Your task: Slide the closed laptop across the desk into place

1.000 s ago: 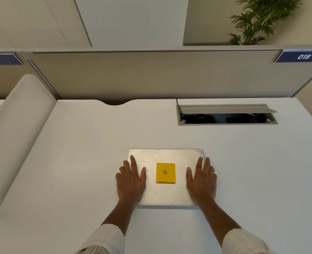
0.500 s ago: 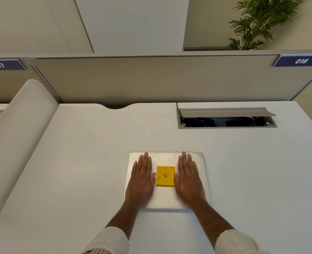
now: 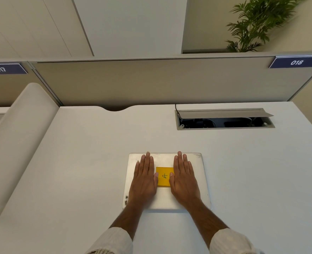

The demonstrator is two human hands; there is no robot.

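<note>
Silver laptop (image 3: 202,173) lies under both flat, open palms, left hand (image 3: 144,180) and right hand (image 3: 185,180) flanking the yellow note (image 3: 164,177); press evenly so it glides straight across the desk (image 3: 78,162).

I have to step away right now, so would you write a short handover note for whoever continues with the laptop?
Left hand: flat, palm down on the left half of the closed silver laptop, fingers straight, gripping nothing.
Right hand: the same on the right half.
Both thumbs touch the edges of the yellow sticky note marked "A" at the lid's centre.
The laptop lies flat on the white desk, near the front edge, short of the open cable tray.
Done: both palms are planted for a push.
Left: slide it to its place, which the view does not mark.
</note>
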